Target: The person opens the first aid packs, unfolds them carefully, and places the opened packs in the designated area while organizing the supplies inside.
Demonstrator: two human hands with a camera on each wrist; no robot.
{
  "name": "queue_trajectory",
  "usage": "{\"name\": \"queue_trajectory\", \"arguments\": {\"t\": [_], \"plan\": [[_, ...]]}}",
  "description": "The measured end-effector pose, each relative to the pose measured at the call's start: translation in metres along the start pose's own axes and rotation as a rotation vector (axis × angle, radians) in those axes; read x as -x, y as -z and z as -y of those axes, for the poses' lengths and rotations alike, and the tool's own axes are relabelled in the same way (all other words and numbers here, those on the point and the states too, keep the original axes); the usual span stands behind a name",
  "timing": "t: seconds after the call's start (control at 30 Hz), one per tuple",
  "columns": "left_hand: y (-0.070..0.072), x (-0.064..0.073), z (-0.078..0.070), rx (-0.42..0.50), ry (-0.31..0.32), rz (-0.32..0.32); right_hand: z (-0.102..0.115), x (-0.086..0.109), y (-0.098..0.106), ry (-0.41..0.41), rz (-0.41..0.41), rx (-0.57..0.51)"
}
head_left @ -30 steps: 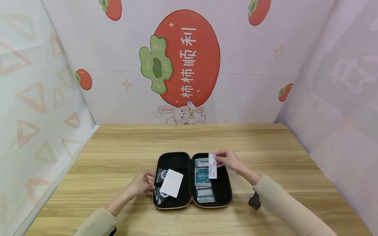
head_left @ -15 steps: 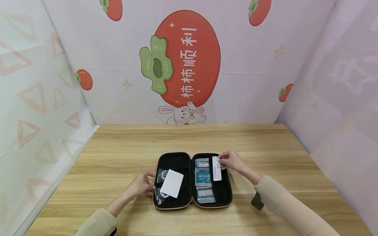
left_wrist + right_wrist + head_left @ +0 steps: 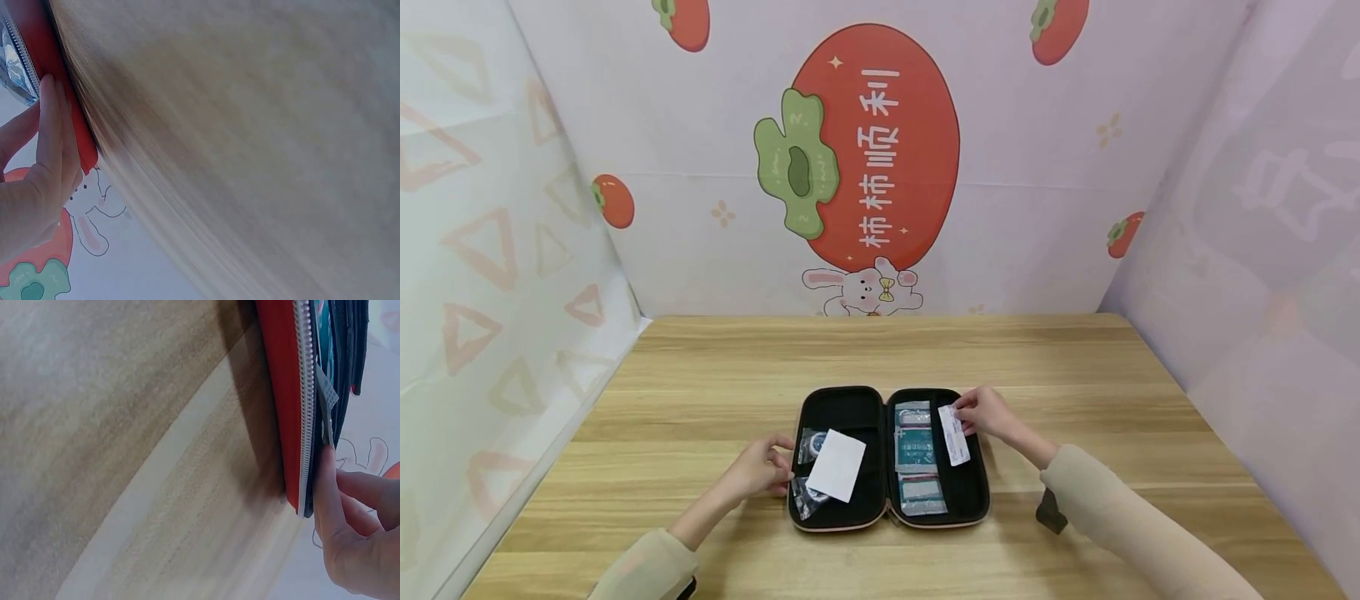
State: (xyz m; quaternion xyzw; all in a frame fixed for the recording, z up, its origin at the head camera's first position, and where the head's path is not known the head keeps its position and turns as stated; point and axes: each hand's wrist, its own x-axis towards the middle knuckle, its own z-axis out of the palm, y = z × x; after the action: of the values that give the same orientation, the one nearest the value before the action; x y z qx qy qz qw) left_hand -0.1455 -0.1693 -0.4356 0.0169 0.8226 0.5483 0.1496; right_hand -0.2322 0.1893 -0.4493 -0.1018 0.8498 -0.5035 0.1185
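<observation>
An unzipped hard-shell case (image 3: 850, 527), red outside and black inside, lies spread flat on the table. My right hand (image 3: 988, 414) pinches a narrow white printed packet (image 3: 955, 437) by its upper end, over the bare part of the right half. Beside it, several teal-and-clear sealed packets (image 3: 916, 450) form a column near the hinge. My left hand (image 3: 758, 468) touches the outer edge of the left half; in the left wrist view its straight fingers (image 3: 53, 125) lie along the red side. A white rectangular card (image 3: 837, 467) overlaps two small clear bags (image 3: 808, 500) there.
The case stands mid-front on a wood-grain table (image 3: 715, 358). White printed cloth (image 3: 1037, 208) closes off the back and both sides. A small dark object (image 3: 1051, 512) shows just below the right sleeve.
My right hand has shifted slightly right with the white packet, away from the teal packets, and the packet's lower end has turned to the right. The left hand has stayed put.
</observation>
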Motion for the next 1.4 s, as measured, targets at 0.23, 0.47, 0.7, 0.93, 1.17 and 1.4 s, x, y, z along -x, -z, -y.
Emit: {"name": "queue_trajectory", "arguments": {"t": [0.23,0.47,0.7,0.93,1.17,1.4], "plan": [[0.000,0.000,0.001,0.000,0.002,0.004,-0.012,-0.007,-0.005,-0.046,0.029,-0.066],[0.000,-0.001,0.001,-0.011,0.002,-0.001,0.022,0.009,-0.006,-0.121,0.004,-0.028],[0.000,-0.002,0.002,-0.017,0.000,-0.004,0.018,0.004,-0.007,-0.182,0.008,-0.051],[0.001,-0.001,0.003,-0.008,-0.019,0.024,-0.023,-0.019,-0.009,-0.054,0.088,-0.149],[0.001,-0.002,0.003,-0.007,-0.009,0.019,0.011,-0.002,-0.016,-0.145,0.042,-0.148],[0.000,-0.004,0.005,-0.002,-0.005,0.006,0.020,0.004,-0.021,-0.197,0.015,-0.205]]}}
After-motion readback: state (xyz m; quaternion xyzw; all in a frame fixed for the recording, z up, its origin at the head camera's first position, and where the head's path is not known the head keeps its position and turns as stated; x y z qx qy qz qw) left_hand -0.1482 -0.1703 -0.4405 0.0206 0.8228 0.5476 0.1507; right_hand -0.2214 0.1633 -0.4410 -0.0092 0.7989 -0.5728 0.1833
